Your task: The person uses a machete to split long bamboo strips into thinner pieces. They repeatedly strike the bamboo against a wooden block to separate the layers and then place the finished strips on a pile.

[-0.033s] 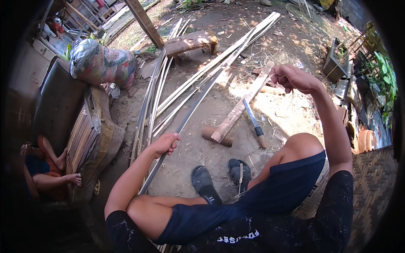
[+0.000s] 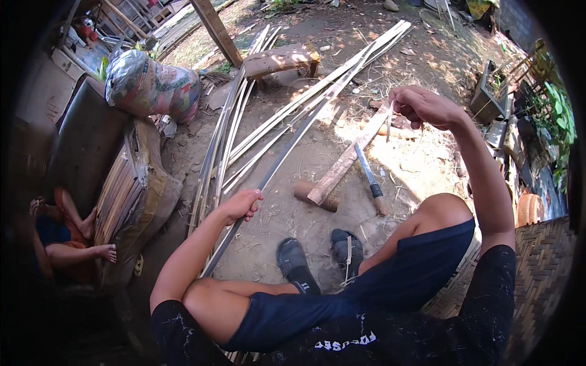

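My left hand is closed round a long dark bamboo strip, which runs from beside my left knee away toward the upper right. My right hand is raised at the right, its fingers pinched together on a thin pale sliver that hangs down from them. Beneath that hand lies a wooden plank, its near end propped on a short round log. A knife with a dark-bound handle lies against the plank's right side, blade pointing away from me.
Several pale bamboo strips lie bundled ahead, near a low wooden bench. At the left are a stuffed sack, a worn seat and another person's bare legs. A planter box stands at the far right; woven matting is nearer.
The pale sliver now hangs clearly below my right fingers, which have turned slightly. My left hand stays on the dark strip. The whole view has shifted a little.
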A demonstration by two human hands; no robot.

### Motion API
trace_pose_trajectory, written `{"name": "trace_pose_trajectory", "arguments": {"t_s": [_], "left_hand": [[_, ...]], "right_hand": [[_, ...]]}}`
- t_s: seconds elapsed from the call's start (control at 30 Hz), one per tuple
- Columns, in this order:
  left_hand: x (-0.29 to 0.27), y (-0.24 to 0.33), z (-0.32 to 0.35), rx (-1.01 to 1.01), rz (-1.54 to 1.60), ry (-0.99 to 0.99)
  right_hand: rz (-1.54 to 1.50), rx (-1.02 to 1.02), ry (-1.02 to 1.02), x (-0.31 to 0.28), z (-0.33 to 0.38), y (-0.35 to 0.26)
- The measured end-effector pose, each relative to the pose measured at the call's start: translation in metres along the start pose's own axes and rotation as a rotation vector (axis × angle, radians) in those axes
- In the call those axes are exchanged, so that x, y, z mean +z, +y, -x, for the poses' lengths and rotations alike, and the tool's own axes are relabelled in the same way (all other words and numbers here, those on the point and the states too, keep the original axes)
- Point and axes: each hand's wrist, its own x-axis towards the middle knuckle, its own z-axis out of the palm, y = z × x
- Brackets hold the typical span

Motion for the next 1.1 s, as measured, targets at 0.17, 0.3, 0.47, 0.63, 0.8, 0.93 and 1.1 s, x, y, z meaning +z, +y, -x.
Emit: {"name": "trace_pose_trajectory", "arguments": {"t_s": [0.17, 0.3, 0.47, 0.63, 0.8, 0.93, 1.1], "left_hand": [[0.003, -0.013, 0.037, -0.010, 0.044, 0.092], [0.029, -0.009, 0.006, 0.056, -0.025, 0.043], [0.020, -0.009, 0.024, 0.123, -0.032, 0.089], [0.037, -0.030, 0.034, 0.013, 0.196, 0.120], [0.025, -0.046, 0.023, 0.102, 0.114, 0.015], [0.039, -0.043, 0.018, 0.152, 0.010, 0.043], [0.042, -0.038, 0.039, 0.166, -0.063, 0.067]], "right_hand": [[-0.183, -0.167, -0.228, 0.100, -0.095, -0.047], [-1.099, 0.022, 0.377, 0.221, -0.169, 0.095], [-1.791, 0.491, 0.158, 0.427, -0.167, 0.146], [-1.609, 0.345, -0.290, 0.456, -0.135, 0.065], [-1.415, 0.361, -0.303, 0.425, -0.092, 0.036], [-0.960, 0.183, -0.056, 0.420, -0.091, 0.054], [-0.281, -0.082, 0.230, 0.400, -0.062, -0.002]]}}
